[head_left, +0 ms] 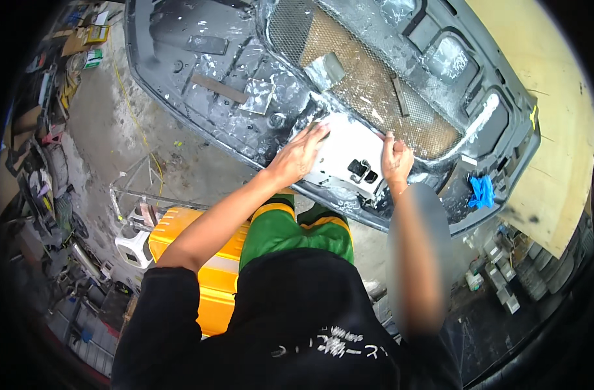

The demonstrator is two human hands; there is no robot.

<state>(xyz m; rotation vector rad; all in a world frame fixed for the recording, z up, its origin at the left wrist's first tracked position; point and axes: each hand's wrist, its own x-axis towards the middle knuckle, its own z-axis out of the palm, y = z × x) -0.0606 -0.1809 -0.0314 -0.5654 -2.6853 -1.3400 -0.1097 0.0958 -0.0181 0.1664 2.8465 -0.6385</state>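
Note:
A white panel (339,144), with a dark opening and a metal loop-shaped latch (360,170) near its close end, is between my hands. It rests at the near side of a large grey moulded shell (173,97). My left hand (300,155) holds the panel's left edge, its fingers reaching toward the far end. Curled at the panel's right edge, my right hand (397,159) grips it with the thumb uppermost. The undersides of both hands are hidden.
On the shell lie a grey block (324,70), a flat brown strip (219,88) and a crumpled blue glove (481,191). Brown mesh (368,91) fills its middle. An orange-yellow plastic piece (212,273) stands by my left leg. Clutter lines the left floor; a wooden board (550,130) lies right.

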